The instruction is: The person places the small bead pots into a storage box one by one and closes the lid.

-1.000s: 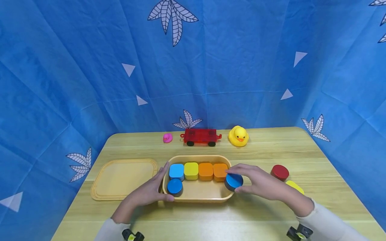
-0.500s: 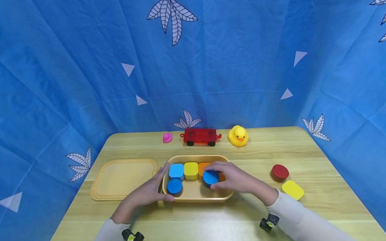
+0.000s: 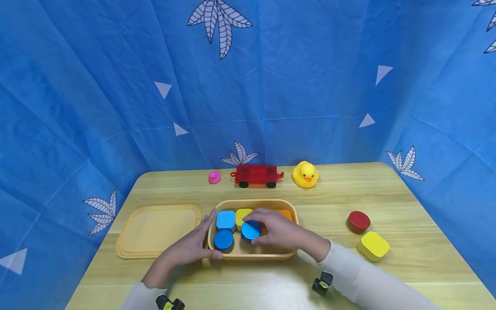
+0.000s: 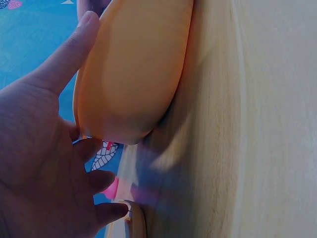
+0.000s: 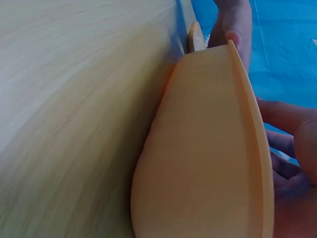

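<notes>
My right hand [image 3: 277,229] pinches a blue round block [image 3: 251,230] inside the tan oblong box [image 3: 257,257], beside another blue round block [image 3: 224,239] in the front left corner. Behind them stand a light-blue rounded-square block [image 3: 226,220] and a yellow one [image 3: 241,216]. An orange block [image 3: 286,214] shows at the back right; the hand hides much of that row. My left hand [image 3: 190,245] rests with spread fingers on the box's left end, its thumb at the front rim. In the right wrist view, the box wall [image 5: 198,148] hides the held block.
A tan lid [image 3: 159,231] lies left of the box. Farther back stand a pink duck [image 3: 214,177], a red toy wagon [image 3: 256,175] and a yellow duck [image 3: 305,175]. To the right are a red round block [image 3: 358,222] and a yellow rounded block [image 3: 373,246].
My right hand has carried the blue round block leftward from the box's right end to beside the other blue one. My left hand has stayed on the box.
</notes>
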Motion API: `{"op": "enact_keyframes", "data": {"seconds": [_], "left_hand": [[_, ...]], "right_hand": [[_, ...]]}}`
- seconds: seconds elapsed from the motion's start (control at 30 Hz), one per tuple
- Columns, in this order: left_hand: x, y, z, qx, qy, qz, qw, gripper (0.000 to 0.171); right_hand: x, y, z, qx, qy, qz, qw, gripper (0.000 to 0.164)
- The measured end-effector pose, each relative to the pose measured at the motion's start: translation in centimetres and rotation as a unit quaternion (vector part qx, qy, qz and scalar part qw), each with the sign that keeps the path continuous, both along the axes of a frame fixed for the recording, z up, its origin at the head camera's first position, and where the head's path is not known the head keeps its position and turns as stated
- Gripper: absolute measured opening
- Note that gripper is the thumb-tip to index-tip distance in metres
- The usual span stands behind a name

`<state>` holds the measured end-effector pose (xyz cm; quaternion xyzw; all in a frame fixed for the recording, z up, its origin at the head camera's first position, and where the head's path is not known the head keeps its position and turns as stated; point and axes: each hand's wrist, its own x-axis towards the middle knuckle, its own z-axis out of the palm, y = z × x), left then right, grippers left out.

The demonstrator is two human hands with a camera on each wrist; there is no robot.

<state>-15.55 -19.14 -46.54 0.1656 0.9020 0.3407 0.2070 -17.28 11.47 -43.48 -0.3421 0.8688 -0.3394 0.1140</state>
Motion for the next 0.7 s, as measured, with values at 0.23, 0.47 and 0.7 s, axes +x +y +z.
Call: {"op": "enact_keyframes", "data": {"seconds": [0.23, 0.47, 0.7], "left_hand": [[0.0, 0.0, 0.1, 0.004, 0.003, -0.003, 1.0000, 0.122], [0.0, -0.1, 0.1, 0.008, 0.006, -0.011, 0.9999, 0.123], [-0.1, -0.2, -0.1, 0.009, 0.006, -0.010, 0.9999, 0.124]], "right_hand": [[-0.4, -1.4, -0.7, 0.011, 0.017, 0.016, 1.000, 0.055], [-0.6, -2.1, -1.8, 0.013, 0.017, 0.017, 1.000, 0.056], [-0.5, -2.2, -2.7, 0.013, 0.046, 0.019, 0.999, 0.057]]}}
